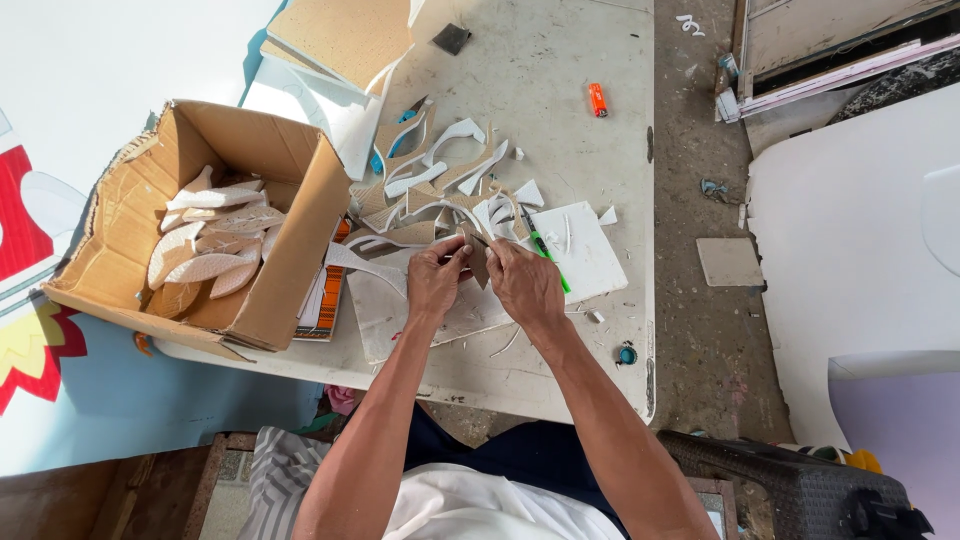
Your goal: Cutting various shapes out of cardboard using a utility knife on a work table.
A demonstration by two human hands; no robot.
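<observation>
My left hand (436, 281) and my right hand (524, 283) meet over the table, both pinching a small brown cardboard piece (476, 262) between the fingertips. A green-handled cutter (545, 255) lies just beyond my right hand on a white foam sheet (585, 250). Cut white and brown scraps (440, 175) are scattered right behind my hands.
An open cardboard box (300, 215) holding several leaf-shaped cutouts (215, 245) sits at the left on the white table (560, 110). An orange lighter (597, 99) lies farther back. Foam boards (340, 50) are stacked at the far edge. A white panel (850, 230) stands at the right.
</observation>
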